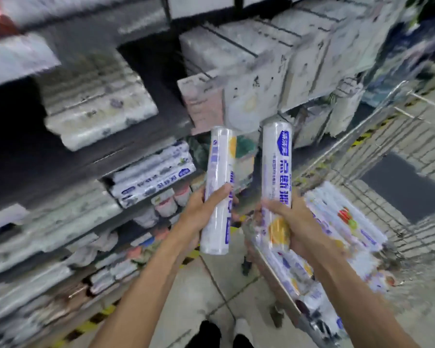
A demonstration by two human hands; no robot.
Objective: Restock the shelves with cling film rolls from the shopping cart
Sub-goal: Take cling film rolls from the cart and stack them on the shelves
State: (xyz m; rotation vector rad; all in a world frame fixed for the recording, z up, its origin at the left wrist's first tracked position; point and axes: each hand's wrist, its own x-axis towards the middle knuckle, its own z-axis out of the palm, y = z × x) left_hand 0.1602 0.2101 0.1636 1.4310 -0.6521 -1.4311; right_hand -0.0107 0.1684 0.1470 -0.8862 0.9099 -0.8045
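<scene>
My left grip (204, 205) wraps one cling film roll (217, 167), my right grip (296, 222) wraps a second roll (276, 159), side by side. I cannot read their blue Chinese lettering.

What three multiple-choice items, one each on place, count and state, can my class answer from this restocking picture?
1. The cart stands
A. on the person's right
B. on the person's left
C. behind the person

2. How many rolls are held up?
A. one
B. two
C. four

3. The left hand is
A. open and empty
B. gripping a roll
C. flat on a shelf

Key:
1 A: its wire side rises right of the right hand.
2 B: the left roll and the right roll, one per hand.
3 B: its fingers curl round the left roll.
</scene>
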